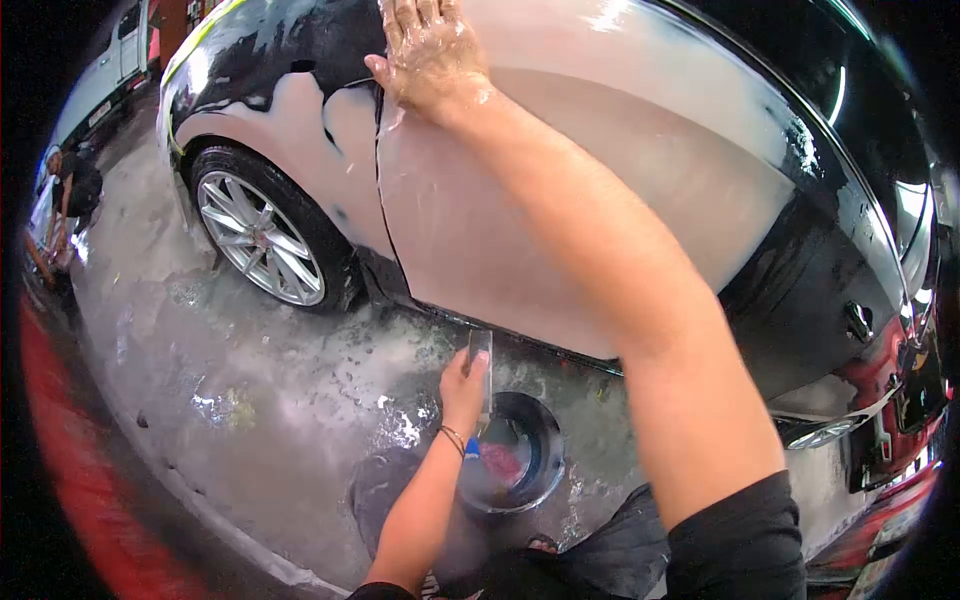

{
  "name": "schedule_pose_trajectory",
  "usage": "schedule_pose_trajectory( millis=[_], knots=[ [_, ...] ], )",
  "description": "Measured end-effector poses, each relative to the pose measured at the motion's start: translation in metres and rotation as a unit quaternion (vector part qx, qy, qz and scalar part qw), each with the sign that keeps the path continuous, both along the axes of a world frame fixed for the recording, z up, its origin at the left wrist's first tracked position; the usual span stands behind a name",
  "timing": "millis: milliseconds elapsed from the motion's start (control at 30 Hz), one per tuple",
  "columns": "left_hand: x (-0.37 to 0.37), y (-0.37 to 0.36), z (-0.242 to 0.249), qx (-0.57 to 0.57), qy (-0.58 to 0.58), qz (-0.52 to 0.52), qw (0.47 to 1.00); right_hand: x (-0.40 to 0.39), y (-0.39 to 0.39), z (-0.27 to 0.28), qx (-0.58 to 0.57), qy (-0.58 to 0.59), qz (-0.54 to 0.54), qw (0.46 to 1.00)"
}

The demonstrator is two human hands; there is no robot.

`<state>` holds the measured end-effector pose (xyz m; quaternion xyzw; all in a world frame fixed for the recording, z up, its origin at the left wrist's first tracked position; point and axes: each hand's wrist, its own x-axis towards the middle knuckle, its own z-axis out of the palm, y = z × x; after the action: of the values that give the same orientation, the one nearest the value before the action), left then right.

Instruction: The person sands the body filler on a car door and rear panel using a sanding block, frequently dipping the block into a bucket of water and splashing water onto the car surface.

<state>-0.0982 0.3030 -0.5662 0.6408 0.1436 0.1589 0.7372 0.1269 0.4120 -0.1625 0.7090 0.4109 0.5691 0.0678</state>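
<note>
My right hand (432, 55) lies flat and wet on the car door (520, 240), fingers stretched toward the top edge of the view. Its panel is coated in matte pinkish-beige, with glossy black around it. Lower down, my left hand (463, 385) grips a flat, narrow rectangular block (487, 370), greyish and partly hidden by the fingers. A dark round bucket (553, 455) stands just below that hand. Inside it are water and a reddish thing (502, 463), with something blue (472, 449) beside my wrist.
Left of the door is a silver-spoked wheel (262, 238) under the patched fender (290, 125). The concrete floor (300, 400) is wet. A person (75, 190) crouches at far left, near a white vehicle (100, 80). A red car (885, 400) stands at right.
</note>
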Motion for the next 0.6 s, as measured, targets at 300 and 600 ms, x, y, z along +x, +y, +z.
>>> schedule_pose_trajectory(
  millis=[300, 600],
  knots=[
    [-0.003, 0.012, -0.005, -0.119, 0.030, -0.033, 0.992, -0.027, -0.250, 0.034, -0.012, -0.053, -0.055, 0.997],
    [-0.010, 0.033, 0.016, -0.279, 0.070, -0.015, 0.957, -0.144, -0.340, -0.106, 0.098, 0.172, 0.026, 0.980]
  ],
)
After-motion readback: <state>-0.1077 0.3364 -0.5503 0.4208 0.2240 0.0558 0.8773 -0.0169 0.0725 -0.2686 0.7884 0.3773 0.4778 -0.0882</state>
